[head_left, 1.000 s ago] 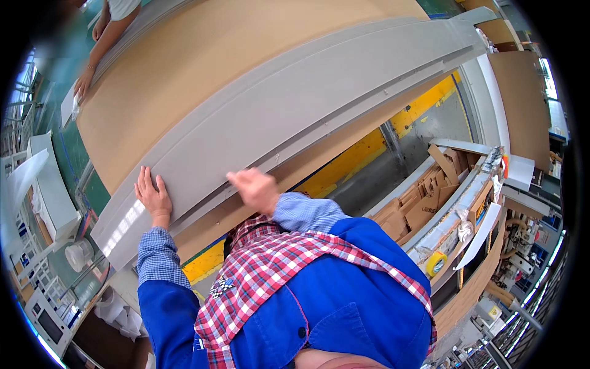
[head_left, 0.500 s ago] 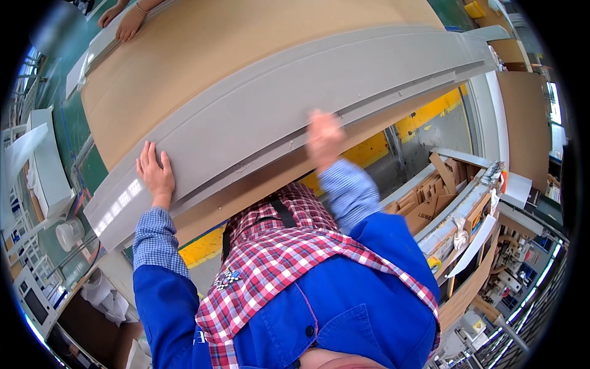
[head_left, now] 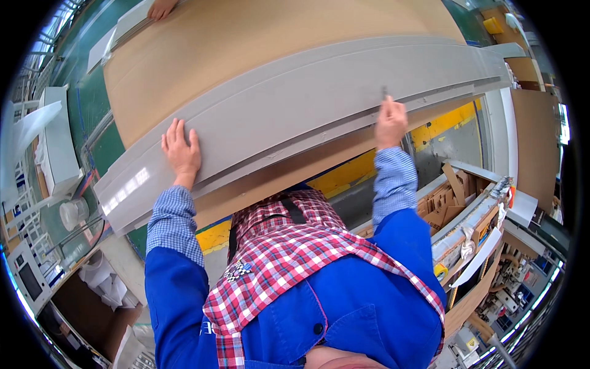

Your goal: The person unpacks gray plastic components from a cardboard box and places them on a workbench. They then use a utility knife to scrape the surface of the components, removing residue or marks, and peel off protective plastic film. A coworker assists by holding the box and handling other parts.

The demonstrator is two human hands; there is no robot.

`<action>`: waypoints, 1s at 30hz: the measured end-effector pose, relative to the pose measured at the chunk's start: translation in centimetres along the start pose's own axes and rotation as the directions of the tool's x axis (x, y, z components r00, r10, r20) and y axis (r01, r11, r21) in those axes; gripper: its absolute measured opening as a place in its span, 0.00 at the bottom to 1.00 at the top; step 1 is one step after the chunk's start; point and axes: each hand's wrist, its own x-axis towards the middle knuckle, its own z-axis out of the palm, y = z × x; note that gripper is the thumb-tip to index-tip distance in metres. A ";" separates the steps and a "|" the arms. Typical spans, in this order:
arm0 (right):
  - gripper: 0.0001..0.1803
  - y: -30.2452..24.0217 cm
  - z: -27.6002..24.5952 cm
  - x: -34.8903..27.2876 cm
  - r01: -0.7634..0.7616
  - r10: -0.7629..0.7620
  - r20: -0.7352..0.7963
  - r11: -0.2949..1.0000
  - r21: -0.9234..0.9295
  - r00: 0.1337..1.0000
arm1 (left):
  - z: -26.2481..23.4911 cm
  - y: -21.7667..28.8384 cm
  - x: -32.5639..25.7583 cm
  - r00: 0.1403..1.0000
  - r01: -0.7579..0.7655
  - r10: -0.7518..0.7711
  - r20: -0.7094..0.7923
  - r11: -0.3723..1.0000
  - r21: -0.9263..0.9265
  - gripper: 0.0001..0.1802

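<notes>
A long grey panel (head_left: 289,92) lies slantwise on a brown cardboard-covered surface (head_left: 203,43). My left hand (head_left: 182,147) rests flat on the panel's left part, fingers stretched and a little apart. Over the near edge farther right, my right hand (head_left: 391,122) is closed, with a small, thin dark tool (head_left: 385,92) poking up from its fingertips. Blur hides the tool's exact kind. Along that near edge the panel has a stepped lip with small pale bits on it.
At the far left another person's hand (head_left: 161,8) touches stacked pale panels (head_left: 132,23). To my right stands a bin (head_left: 439,178) of cardboard scraps. A tall brown board (head_left: 536,147) is beyond it. Yellow floor marking (head_left: 344,175) shows below the panel's edge.
My right hand has moved right along the panel's near edge, and the dark tool now shows. My left hand stays flat on the panel. The whole view has shifted slightly.
</notes>
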 end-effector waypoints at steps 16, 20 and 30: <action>0.04 -25.2 4.9 -18.6 0.381 -0.441 0.223 0.885 0.267 0.870 | -3.4 -12.3 -0.9 0.997 0.078 -0.074 0.027 0.881 -0.467 0.27; 0.10 -14.5 2.7 -10.7 -0.086 0.092 -0.033 0.985 0.149 0.995 | -6.5 -24.2 -2.9 0.998 -0.038 0.039 0.049 0.999 -0.032 0.23; 0.10 -38.6 6.8 -28.5 0.247 -0.324 0.166 0.898 0.364 0.931 | -7.1 -23.7 -4.1 1.000 -0.010 0.007 0.028 0.996 0.084 0.22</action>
